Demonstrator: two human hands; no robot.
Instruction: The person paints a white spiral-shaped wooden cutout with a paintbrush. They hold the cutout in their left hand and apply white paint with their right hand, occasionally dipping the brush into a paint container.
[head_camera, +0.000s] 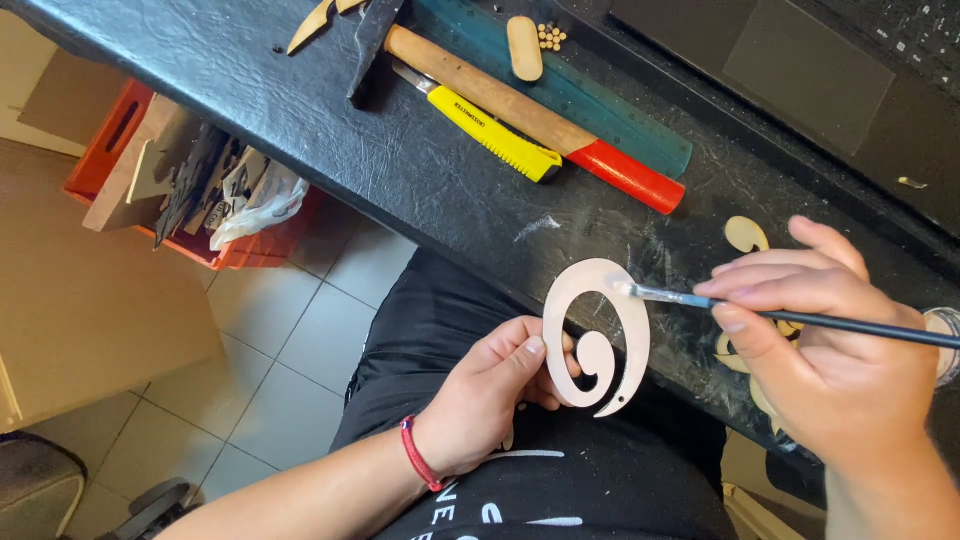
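Note:
My left hand (490, 395) grips a flat pale spiral-shaped wooden cutout (600, 335) by its left edge, holding it over my lap at the table's near edge. My right hand (830, 350) pinches a thin black-handled paintbrush (800, 317). The brush's bristle tip touches the upper right rim of the spiral. A red cord bracelet sits on my left wrist.
On the black table (300, 90) lie a hammer with a wooden, red-ended handle (520, 110), a yellow utility knife (495, 132), a teal ruler (600, 105), a small oval wooden piece (524, 47), tiny beads and more pale cutouts (746, 234). A laptop (800, 60) sits far right. An orange crate (150, 180) stands on the tiled floor.

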